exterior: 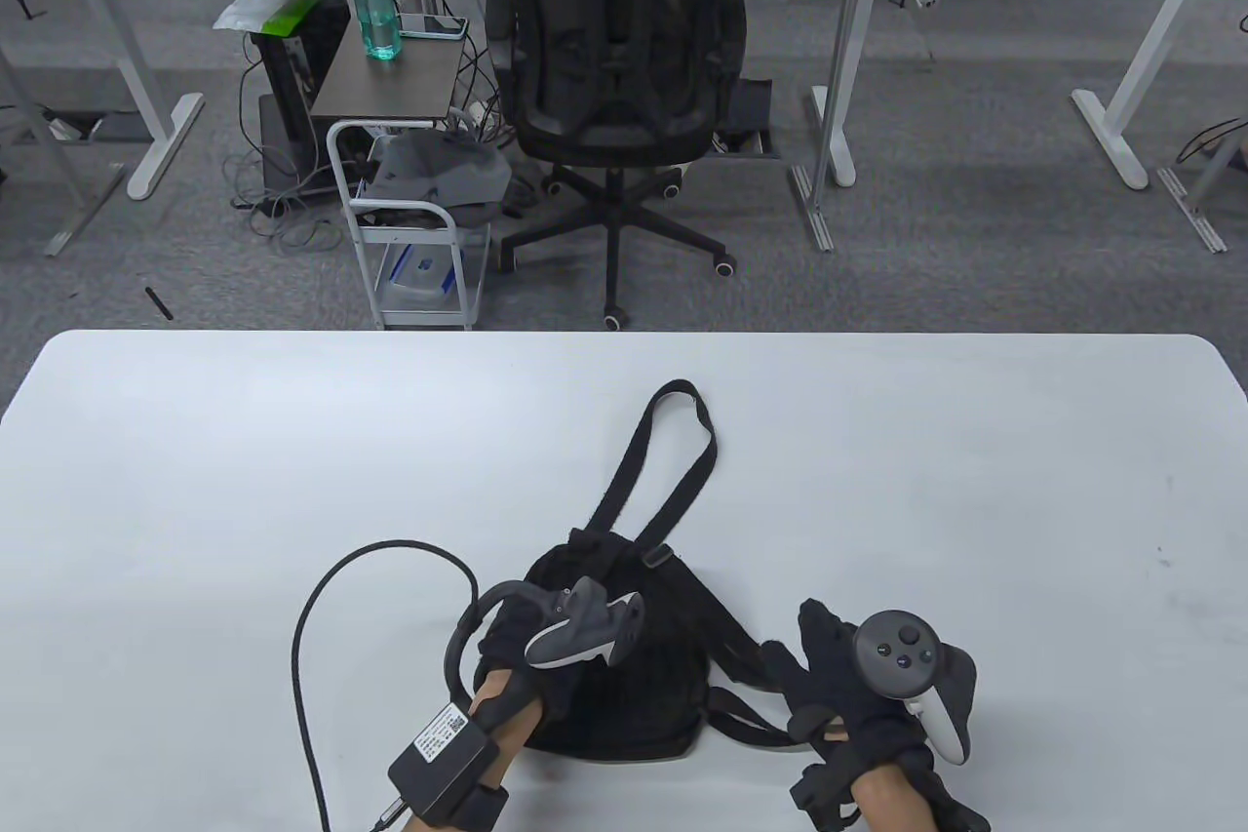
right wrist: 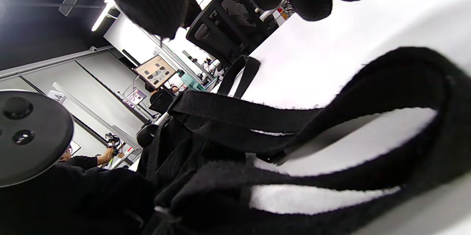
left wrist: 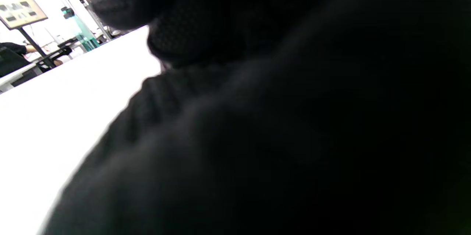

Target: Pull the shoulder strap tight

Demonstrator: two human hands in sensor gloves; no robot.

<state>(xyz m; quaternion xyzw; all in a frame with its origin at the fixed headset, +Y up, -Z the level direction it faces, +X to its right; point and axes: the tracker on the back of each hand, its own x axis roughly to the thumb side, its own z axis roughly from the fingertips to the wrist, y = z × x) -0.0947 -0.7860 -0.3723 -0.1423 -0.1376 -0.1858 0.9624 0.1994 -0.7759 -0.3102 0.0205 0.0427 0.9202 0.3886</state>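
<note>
Both hands sit nearest: left hand (exterior: 517, 666) rests on the backpack (exterior: 624, 647), grip hidden; right hand (exterior: 848, 686), fingers loosely spread, lies beside the shoulder strap (exterior: 751, 715), which runs sideways toward it across the surface (exterior: 244, 442).

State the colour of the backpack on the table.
Black all over, straps included; the backpack shows best in the table view.

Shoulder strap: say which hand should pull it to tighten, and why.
Probably the right hand: it sits at the backpack's right side, over the shoulder strap loops there. The left hand rests on the bag, well placed to steady it.
</note>
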